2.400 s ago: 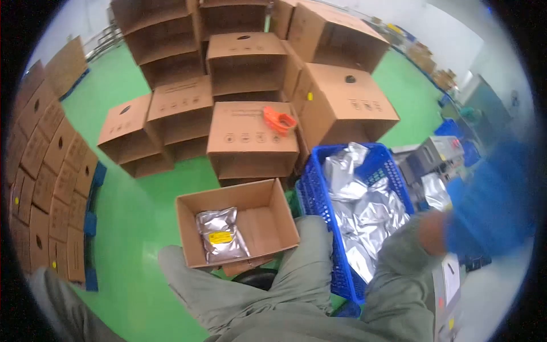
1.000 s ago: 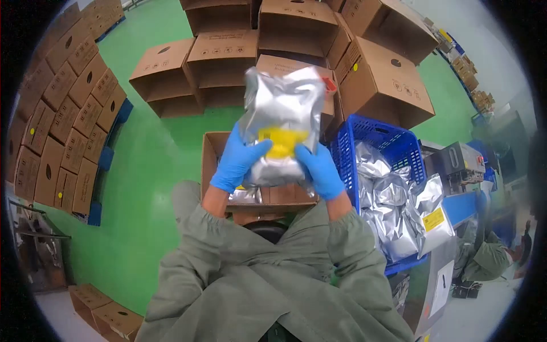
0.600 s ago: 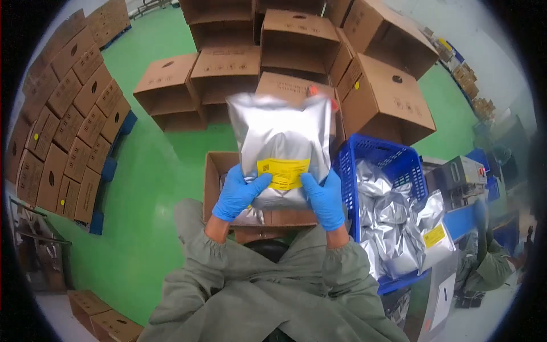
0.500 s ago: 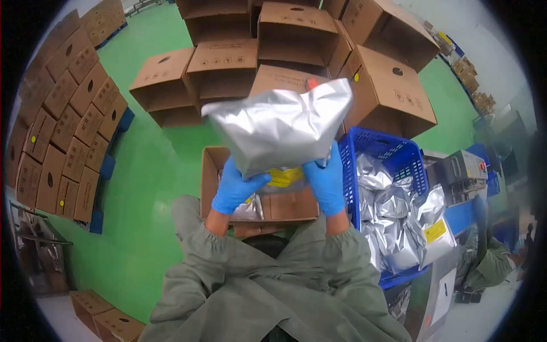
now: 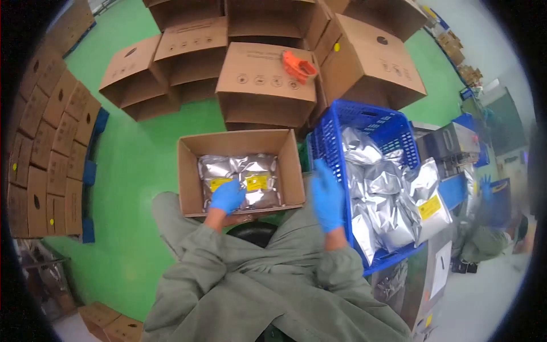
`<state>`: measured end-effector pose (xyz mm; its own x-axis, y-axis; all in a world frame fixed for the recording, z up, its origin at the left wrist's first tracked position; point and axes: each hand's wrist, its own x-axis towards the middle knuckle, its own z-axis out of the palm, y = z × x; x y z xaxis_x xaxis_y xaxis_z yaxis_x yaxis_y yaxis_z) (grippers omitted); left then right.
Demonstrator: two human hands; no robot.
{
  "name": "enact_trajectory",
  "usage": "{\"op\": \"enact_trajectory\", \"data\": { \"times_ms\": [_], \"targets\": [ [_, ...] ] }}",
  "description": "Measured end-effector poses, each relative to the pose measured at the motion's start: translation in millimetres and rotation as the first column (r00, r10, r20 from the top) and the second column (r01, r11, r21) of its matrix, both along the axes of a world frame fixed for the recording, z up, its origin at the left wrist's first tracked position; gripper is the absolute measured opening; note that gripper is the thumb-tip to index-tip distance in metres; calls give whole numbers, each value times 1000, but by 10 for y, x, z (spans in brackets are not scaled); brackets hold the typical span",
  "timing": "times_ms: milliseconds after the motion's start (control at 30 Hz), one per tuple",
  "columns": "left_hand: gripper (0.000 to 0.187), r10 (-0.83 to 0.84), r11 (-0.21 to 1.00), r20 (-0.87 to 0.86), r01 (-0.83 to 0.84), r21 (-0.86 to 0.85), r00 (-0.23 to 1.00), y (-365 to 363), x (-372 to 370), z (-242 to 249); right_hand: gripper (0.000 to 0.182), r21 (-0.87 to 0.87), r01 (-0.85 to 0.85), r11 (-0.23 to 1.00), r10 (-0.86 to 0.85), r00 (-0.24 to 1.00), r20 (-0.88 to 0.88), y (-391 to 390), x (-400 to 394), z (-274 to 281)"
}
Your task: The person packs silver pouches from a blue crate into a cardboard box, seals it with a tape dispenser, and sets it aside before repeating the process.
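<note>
My left hand [image 5: 228, 196], in a blue glove, rests on silver foil pouches inside an open cardboard box [image 5: 189, 171]. Two pouches lie side by side there: the left foil pouch [image 5: 218, 167] is partly under my hand, and the right foil pouch [image 5: 259, 196] shows its yellow label. No grip shows in the left fingers, which lie over the foil. My right hand [image 5: 328, 196], also gloved and blurred by motion, is between the box and a blue plastic crate [image 5: 326, 137]. Its fingers look stretched out, with nothing visible in them. Several silver foil pouches [image 5: 384, 179] fill the crate.
Open cardboard boxes [image 5: 262, 68] stand ahead, with an orange tape dispenser [image 5: 298, 66] on one. Stacked cartons [image 5: 51, 137] sit on a blue pallet at left. A metal machine [image 5: 450, 142] stands right of the crate, with another person's sleeve [image 5: 481, 245] beyond.
The foil pouch held up in both hands has been let go and now lies in the box. My right hand has come away beside the crate; my left has lowered onto the pouches.
</note>
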<state>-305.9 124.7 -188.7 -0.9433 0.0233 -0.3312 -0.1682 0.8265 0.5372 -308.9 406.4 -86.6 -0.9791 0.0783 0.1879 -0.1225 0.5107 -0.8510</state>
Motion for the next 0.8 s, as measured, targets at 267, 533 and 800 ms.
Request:
{"op": "enact_trajectory", "data": {
  "times_ms": [267,533,800],
  "targets": [
    [47,113,959,44,-121,256,993,-230,185,-72,104,691,702,173,-902,394,-174,3668,751,448],
    [40,-20,968,49,7,252,999,-245,138,-223,73,-385,847,366,-817,490,303,4050,956,89],
    [25,101,708,-9,-66,704,995,333,174,773,39,218,788,576,-607,590,-532,1468,684,1462]
  ]
}}
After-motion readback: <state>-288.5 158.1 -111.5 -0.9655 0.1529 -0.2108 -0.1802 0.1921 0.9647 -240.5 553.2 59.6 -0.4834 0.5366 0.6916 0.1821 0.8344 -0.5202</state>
